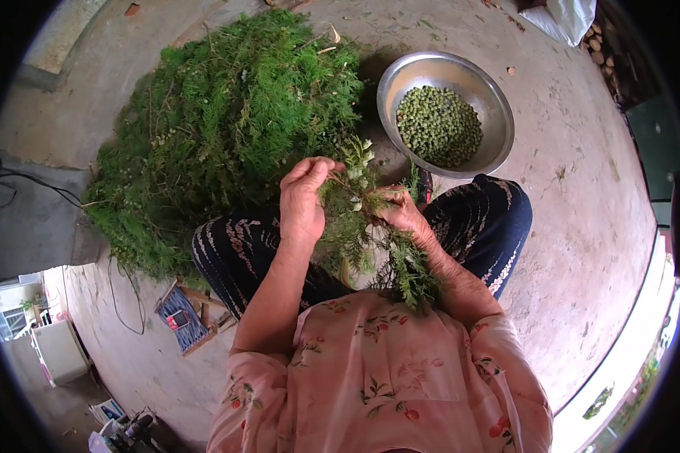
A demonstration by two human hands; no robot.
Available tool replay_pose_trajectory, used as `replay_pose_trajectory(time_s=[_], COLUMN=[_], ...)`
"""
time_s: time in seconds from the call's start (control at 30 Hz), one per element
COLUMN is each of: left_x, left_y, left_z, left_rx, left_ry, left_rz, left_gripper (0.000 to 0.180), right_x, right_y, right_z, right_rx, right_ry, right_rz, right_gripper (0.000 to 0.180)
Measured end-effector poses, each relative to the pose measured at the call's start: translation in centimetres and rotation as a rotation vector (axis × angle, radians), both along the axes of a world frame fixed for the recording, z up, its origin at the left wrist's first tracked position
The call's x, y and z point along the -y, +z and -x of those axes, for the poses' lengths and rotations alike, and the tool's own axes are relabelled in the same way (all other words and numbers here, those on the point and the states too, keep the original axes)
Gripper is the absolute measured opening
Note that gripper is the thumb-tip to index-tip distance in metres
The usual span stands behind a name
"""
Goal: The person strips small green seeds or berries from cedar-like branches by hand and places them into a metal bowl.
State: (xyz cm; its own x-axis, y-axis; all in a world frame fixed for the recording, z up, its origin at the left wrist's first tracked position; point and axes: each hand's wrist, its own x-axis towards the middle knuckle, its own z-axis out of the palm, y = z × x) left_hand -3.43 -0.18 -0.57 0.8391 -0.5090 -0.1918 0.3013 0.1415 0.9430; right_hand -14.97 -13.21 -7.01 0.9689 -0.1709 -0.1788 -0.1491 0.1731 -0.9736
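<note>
An evergreen sprig with flat, scaly leaves and pale green cones is between my hands, above my lap. My right hand is closed round its stems, and leafy ends hang down below toward my shirt. The thumb and fingers of my left hand are pinched together at the sprig's left side; what exactly lies between the fingertips is hard to see. Past my right knee stands a wide steel basin, partly filled with small round green cones.
A large heap of cut evergreen branches lies on the concrete floor ahead and left. Beside my left leg is a low stool with a blue woven seat and a phone on it. A white bag and firewood are far right.
</note>
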Motion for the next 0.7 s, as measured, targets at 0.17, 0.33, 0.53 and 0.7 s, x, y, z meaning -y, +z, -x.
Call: replay_pose_trajectory(time_s=[0.17, 0.33, 0.53, 0.7], left_x=[-0.5, -1.9, -0.9, 0.2], left_y=[0.2, 1.7, 0.6, -0.3], left_z=[-2.1, -2.6, 0.5, 1.2], left_rx=[-0.195, -0.177, 0.425, 0.972], left_ry=[0.337, 0.176, -0.016, -0.140], left_rz=[0.184, 0.260, -0.206, -0.697], left_gripper=[0.014, 0.013, 0.010, 0.015], right_x=[-0.1, 0.3, -0.6, -0.7], right_y=[-0.2, -0.6, -0.2, 1.2], right_z=[0.3, 0.2, -0.2, 0.0], right_rx=[0.008, 0.063, 0.116, -0.032], right_ry=[-0.020, -0.023, -0.077, -0.033], right_rz=[0.092, 0.175, 0.320, 0.310], right_gripper=[0.014, 0.014, 0.010, 0.016])
